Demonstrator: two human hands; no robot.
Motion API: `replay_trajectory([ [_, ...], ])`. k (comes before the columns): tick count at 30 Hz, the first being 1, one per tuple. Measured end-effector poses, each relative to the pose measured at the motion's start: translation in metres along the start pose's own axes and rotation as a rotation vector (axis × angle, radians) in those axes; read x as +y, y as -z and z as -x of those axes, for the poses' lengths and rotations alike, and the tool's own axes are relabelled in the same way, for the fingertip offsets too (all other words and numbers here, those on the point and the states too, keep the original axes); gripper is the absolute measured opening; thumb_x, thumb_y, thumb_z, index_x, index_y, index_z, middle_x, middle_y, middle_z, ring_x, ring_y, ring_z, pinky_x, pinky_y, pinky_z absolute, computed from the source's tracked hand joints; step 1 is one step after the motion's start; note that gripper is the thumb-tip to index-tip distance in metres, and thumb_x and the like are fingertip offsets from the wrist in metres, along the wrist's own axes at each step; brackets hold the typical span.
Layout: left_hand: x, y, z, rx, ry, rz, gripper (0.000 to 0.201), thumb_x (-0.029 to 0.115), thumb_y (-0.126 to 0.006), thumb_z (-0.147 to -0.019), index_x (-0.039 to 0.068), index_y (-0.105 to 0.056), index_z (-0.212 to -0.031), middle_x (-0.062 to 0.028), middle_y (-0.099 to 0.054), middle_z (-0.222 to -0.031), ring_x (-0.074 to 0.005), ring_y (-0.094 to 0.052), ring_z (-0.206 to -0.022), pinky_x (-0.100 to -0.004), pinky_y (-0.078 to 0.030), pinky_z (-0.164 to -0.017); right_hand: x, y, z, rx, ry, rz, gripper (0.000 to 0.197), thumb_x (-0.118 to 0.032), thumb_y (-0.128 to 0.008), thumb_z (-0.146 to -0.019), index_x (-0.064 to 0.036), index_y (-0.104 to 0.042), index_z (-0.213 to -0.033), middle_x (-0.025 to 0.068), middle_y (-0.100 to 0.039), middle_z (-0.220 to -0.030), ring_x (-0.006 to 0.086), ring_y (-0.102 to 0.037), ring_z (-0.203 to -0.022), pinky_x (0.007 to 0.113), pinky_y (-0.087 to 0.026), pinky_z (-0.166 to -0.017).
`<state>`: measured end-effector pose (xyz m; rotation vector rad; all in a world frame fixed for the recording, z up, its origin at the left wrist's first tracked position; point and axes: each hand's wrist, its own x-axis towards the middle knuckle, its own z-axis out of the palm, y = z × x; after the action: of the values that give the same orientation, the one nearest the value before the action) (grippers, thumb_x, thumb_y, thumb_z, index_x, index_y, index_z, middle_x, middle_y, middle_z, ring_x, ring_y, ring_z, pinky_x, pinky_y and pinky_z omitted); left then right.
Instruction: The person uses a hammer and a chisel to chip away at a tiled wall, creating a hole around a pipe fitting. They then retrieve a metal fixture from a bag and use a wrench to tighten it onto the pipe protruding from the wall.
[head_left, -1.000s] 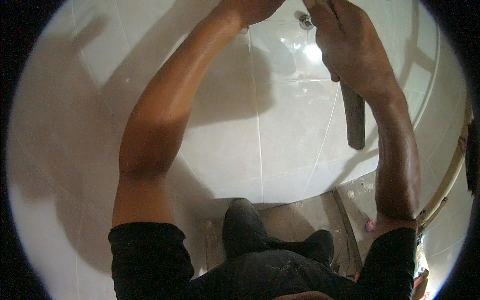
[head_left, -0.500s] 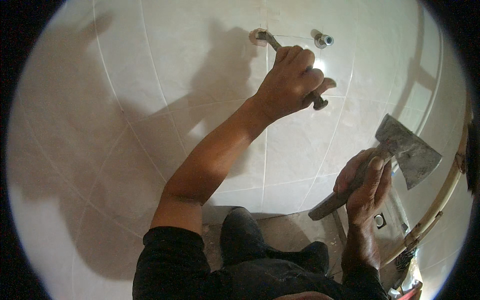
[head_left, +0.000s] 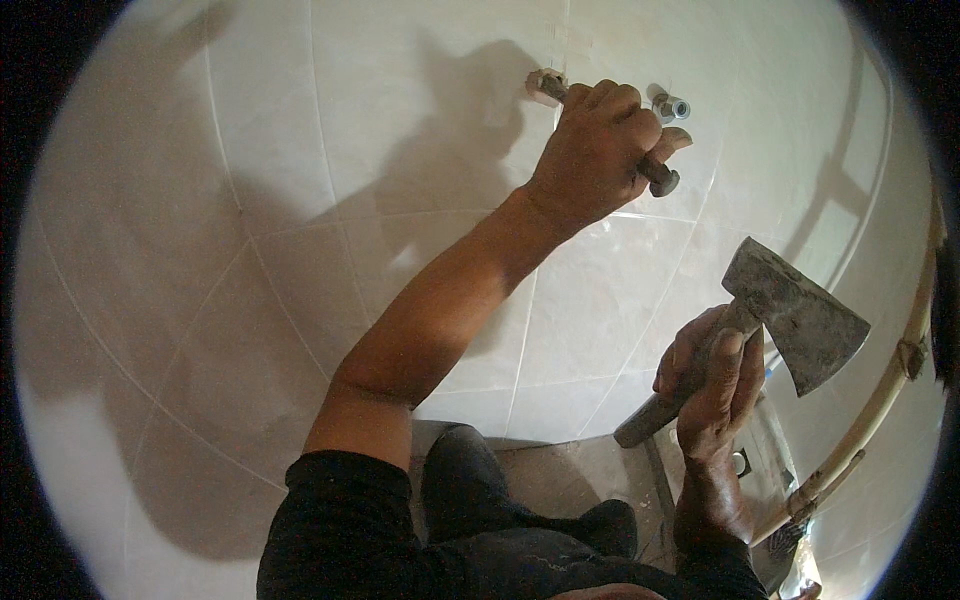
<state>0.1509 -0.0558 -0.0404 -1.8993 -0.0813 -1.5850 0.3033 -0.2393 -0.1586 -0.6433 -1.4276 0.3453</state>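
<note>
My left hand is closed around a chisel, whose far end reaches a rough, broken hole in the tiled wall. The chisel's blunt end sticks out on the thumb side of the fist. To the lower right, my right hand grips the handle of a hatchet. The broad grey head is uppermost, and it is apart from both the chisel and the wall fitting. Part of the chisel's shaft is hidden by my fingers.
A shiny metal pipe fitting juts from the tiled wall close to my left knuckles. Along the right side runs a bent, pale wooden pole. A small drain opening lies beside my right wrist.
The view has shifted slightly. The chisel's blunt end has tilted upward, while its other end stays at the hole. My right hand and the hatchet have moved a little left and down in view.
</note>
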Motion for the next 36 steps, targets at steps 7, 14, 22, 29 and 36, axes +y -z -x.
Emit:
replay_trajectory([
  [7,-0.006,-0.009,-0.006,0.100,0.026,-0.024,0.015,0.019,-0.077,-0.085,0.010,-0.065,-0.086,-0.0097,-0.055,-0.081,-0.0317,-0.057,-0.079,-0.0463,-0.042,-0.070,-0.003,-0.018,-0.026,0.104,0.239,0.017,0.050,-0.049,-0.040,-0.108,-0.0013,-0.052,-0.098,0.0083,-0.054,-0.064,0.0155,-0.054,-0.050,0.029,-0.042,-0.042],
  [14,-0.007,0.006,-0.023,0.083,0.027,-0.016,0.014,0.011,-0.073,-0.083,0.009,-0.059,-0.082,-0.0112,-0.055,-0.078,-0.0369,-0.057,-0.078,-0.0499,-0.041,-0.068,0.008,-0.030,-0.063,-0.036,-0.015,0.140,0.042,-0.042,-0.046,-0.110,-0.0011,-0.052,-0.107,0.0049,-0.056,-0.070,0.0104,-0.052,-0.051,0.028,-0.043,-0.042],
  [22,-0.011,0.001,-0.027,-0.024,0.158,-0.044,0.014,0.012,-0.072,-0.084,0.016,-0.073,-0.098,-0.0062,-0.063,-0.085,-0.0291,-0.061,-0.089,-0.0471,-0.045,-0.078,-0.002,-0.023,-0.082,0.026,0.063,0.240,0.045,-0.049,-0.047,-0.107,-0.0058,-0.055,-0.098,0.0032,-0.053,-0.067,0.0118,-0.054,-0.052,0.029,-0.047,-0.043],
  [29,-0.021,-0.004,-0.027,0.086,0.108,0.146,0.007,0.013,-0.071,-0.087,0.012,-0.072,-0.094,-0.0091,-0.067,-0.079,-0.0293,-0.065,-0.073,-0.0449,-0.050,-0.069,-0.026,-0.026,-0.083,-0.064,-0.081,0.319,0.039,-0.041,-0.040,-0.111,-0.0064,-0.052,-0.097,0.0008,-0.051,-0.065,0.0088,-0.048,-0.045,0.028,-0.044,-0.039],
  [36,-0.017,0.032,-0.043,0.339,0.587,0.399,0.048,0.023,-0.062,-0.105,0.008,-0.044,-0.063,0.0023,-0.038,-0.057,-0.0081,-0.036,-0.055,-0.0325,-0.033,-0.049,-0.027,-0.002,-0.021,0.174,0.049,-0.135,0.044,-0.044,-0.042,-0.110,-0.0036,-0.050,-0.093,0.0047,-0.051,-0.058,0.0130,-0.048,-0.040,0.028,-0.042,-0.036],
])
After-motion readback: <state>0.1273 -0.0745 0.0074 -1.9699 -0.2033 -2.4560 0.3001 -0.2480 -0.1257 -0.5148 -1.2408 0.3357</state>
